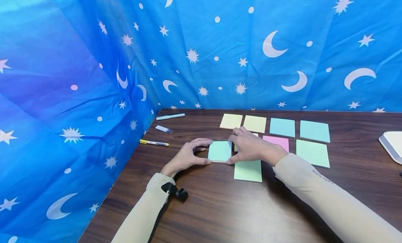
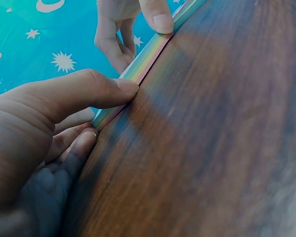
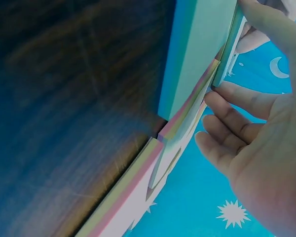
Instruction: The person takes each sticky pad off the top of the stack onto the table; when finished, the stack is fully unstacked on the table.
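A mint-green sticky note pad (image 1: 220, 151) lies on the dark wooden table between both hands. At its left side, my left hand (image 1: 187, 156) pinches the near and far corners between thumb and fingers. My right hand (image 1: 252, 145) grips the opposite side the same way, its thumb at the near right corner. Blue, yellow and pink layers show along the pad's edge (image 2: 150, 57) in the left wrist view. Beneath the right hand, a light green pad (image 1: 248, 171) lies partly covered, and a yellowish pad behind it is mostly hidden by the fingers.
Yellow pads (image 1: 231, 121), blue pads (image 1: 282, 127), a pink pad (image 1: 276, 142) and a green pad (image 1: 312, 153) lie to the right. At left are a pale pen (image 1: 171, 116), a small translucent strip (image 1: 164, 129) and a yellow marker (image 1: 154, 142). A white object (image 1: 393, 145) sits far right.
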Available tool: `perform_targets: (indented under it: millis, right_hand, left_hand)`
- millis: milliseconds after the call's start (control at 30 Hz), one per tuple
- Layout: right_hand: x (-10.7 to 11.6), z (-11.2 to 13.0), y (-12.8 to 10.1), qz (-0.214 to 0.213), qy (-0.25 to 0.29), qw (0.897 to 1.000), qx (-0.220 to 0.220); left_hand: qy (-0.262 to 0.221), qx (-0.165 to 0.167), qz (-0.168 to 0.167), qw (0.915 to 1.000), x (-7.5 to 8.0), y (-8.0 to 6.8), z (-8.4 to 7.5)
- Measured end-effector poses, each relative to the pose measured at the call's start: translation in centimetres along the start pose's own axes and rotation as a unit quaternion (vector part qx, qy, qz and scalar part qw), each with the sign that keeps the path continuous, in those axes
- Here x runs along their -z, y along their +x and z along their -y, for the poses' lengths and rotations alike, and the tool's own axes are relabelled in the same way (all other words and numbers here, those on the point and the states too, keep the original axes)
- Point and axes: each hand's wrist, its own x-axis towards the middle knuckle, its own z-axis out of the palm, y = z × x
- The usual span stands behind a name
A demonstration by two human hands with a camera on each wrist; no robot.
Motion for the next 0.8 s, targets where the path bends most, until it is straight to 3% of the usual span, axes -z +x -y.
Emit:
perform_targets:
  millis: [367, 800]
  right_hand:
    - [0.5, -0.1, -1.0, -0.055, 0.013, 0.998, 0.013]
    - [3.0, -1.5, -6.0, -0.096, 0.036, 0.995, -0.006]
  left_hand:
    - [-0.002, -0.005, 0.006, 1.0000, 0.0, 0.0, -0.1]
    - [0.004, -0.006, 0.000, 1.0000, -0.1, 0.0, 0.0]
